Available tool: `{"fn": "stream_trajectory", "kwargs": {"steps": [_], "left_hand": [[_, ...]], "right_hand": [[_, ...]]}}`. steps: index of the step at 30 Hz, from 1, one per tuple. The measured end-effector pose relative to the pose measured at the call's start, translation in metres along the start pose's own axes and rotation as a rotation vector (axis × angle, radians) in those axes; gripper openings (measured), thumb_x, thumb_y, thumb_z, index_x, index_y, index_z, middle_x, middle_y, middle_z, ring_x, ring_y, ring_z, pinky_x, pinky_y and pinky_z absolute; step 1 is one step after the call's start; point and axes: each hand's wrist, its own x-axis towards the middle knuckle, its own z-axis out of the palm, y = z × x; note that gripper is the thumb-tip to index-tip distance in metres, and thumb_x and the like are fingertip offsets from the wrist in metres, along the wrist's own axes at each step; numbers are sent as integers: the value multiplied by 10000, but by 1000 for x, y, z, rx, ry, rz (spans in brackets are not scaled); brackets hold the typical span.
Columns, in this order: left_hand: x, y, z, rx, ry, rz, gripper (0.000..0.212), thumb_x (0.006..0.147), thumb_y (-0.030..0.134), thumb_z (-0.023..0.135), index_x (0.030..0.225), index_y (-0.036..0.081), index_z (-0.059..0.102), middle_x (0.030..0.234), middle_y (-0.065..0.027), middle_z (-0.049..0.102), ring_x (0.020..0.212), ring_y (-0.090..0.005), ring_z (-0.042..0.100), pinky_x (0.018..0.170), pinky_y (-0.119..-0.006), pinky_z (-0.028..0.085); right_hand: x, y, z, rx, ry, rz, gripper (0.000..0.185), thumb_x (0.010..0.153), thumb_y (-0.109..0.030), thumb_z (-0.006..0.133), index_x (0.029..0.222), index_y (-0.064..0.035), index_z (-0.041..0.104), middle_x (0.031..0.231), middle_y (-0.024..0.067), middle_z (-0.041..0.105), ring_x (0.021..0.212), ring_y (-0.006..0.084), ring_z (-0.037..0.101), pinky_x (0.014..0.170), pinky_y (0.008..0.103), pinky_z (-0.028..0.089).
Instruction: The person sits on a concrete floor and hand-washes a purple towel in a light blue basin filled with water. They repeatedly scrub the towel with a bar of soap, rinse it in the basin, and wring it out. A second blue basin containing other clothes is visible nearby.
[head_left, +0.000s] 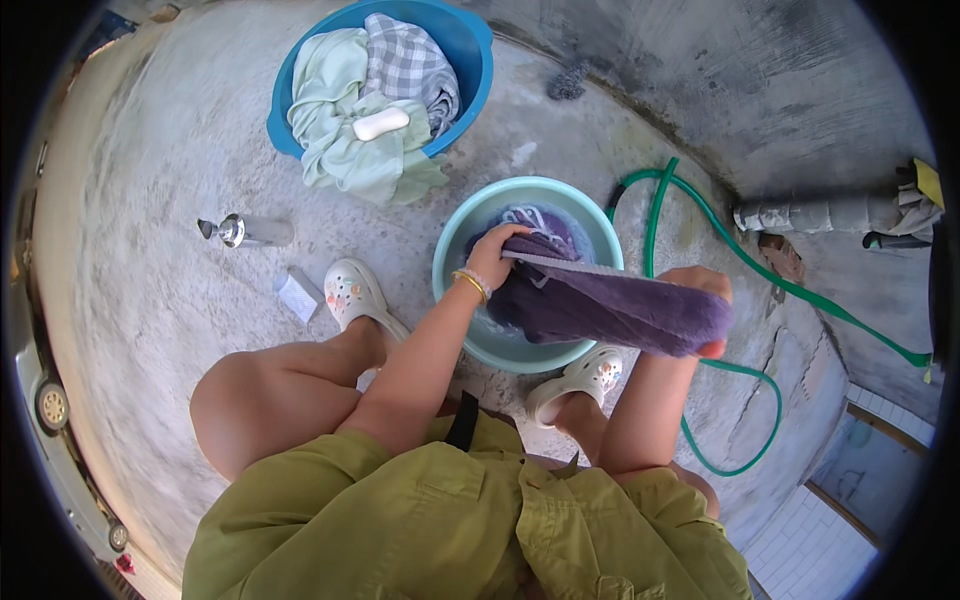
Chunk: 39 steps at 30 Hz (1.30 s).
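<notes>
A dark purple fabric garment (600, 311) with a pale edge is stretched between my hands, its lower part down in the light green basin (444, 289). My left hand (491, 259), with bracelets on its wrist, grips the garment's edge above the basin. Out past the basin's right rim, my right hand (696, 280) holds the raised end; the fabric hides most of its fingers. Cloudy water (589, 236) shows in the basin around the bunched purple cloth. White cord (529, 217) lies on top of that cloth.
A blue tub (476, 67) beyond the basin holds pale green cloth (330, 90), checked cloth (405, 56) and a white soap bar (381, 124). A green hose (795, 289) curls at right near the wall. A silver bottle (259, 231) and a small box (298, 295) are at left.
</notes>
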Motion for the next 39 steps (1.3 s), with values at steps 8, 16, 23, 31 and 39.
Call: {"fn": "stream_trajectory", "kwargs": {"steps": [8,16,23,31,39], "left_hand": [[4,18,-11,-18,335,-83,425,649,-44,594,1039,98,504,997,-159,557,914,-274,546,777,-350,438],[15,12,-59,134,419,-45,266,621,-93,595,828,71,632,662,-108,605,596,-223,594,602,-306,477],[18,75,-66,230,296,119,288,618,-38,556,846,108,652,780,-112,527,745,-261,549,692,-318,458],[5,140,-63,87,-98,231,103,590,0,554,665,28,618,697,-140,582,658,-273,569,616,-325,454],[19,117,-99,-850,-544,-310,197,760,77,586,943,4,583,728,-45,595,645,-64,540,576,-178,421]], "right_hand": [[17,-51,46,119,-162,-189,350,727,-236,693,539,-111,426,443,-25,467,327,77,412,325,258,309],[-3,-64,14,-621,430,309,365,750,-224,636,945,73,554,842,127,614,723,184,599,678,275,471],[-23,28,-27,-1818,237,1216,384,629,-234,706,923,-9,603,899,203,599,857,335,574,745,372,446],[-49,96,-26,-1696,8,603,264,726,-193,644,943,-52,594,874,128,552,724,227,568,650,305,452],[-1,18,36,-602,540,495,130,754,-73,491,755,35,563,708,88,599,593,142,554,579,237,434]]}}
